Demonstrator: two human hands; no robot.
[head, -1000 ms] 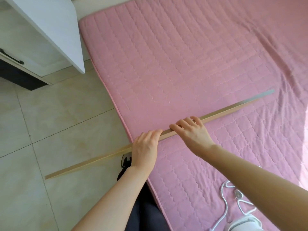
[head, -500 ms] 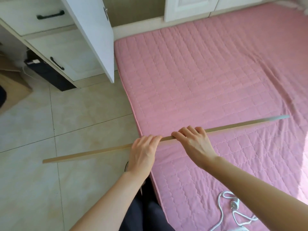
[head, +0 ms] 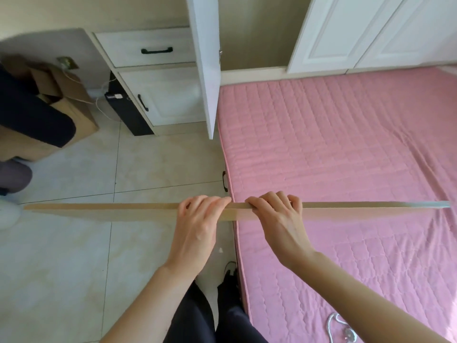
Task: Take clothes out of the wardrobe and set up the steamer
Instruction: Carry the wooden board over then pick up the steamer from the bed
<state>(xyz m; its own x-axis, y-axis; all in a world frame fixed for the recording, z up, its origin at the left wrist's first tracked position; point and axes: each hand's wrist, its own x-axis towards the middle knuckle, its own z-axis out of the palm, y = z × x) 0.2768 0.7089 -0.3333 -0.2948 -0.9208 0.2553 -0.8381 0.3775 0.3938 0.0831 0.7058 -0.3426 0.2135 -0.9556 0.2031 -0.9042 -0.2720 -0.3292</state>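
**Both hands wrapped on long slat, level over bed edge**

At 9 o'clock: brown cardboard box [head: 79, 117], flaps open, next to a dark blurred shape; can't tell what. At 11 o'clock: white drawer unit [head: 118, 48] w/ black bar handles. From 9 down to 7 o'clock: glossy beige floor tiles [head: 61, 268], thin grout lines, open room there.

Gripping long slat [head: 99, 211] overhand w/ left hand [head: 197, 224], just L of centre: fingers curled over top edge, back of hand up, wrist straight, forearm in from 6 o'clock. Flat, thin, pale tan slat, wood-look, straight edges. Held level from 9 to 3 o'clock, L end over tiles, R end over bed, tip at 3 o'clock paler, greyish. Same overhand wrap w/ right hand [head: 277, 219], just beside the left, small gap btwn them, knuckles up, forearm in from 5 o'clock.

At 12 o'clock: wardrobe door [head: 205, 65] swung open, white, smooth, seen edge-on, bottom corner near bed's top-L corner. At 1 o'clock: closed panelled doors [head: 333, 33]. From 1 to 5 o'clock: pink quilted mattress cover [head: 346, 144], stitched squares, creases toward R, L edge passing under the gap btwn hands. At 6 o'clock: dark trousers [head: 210, 318], close to bed edge. At 5 o'clock: white cord [head: 329, 325] looped on cover, well apart from hands.
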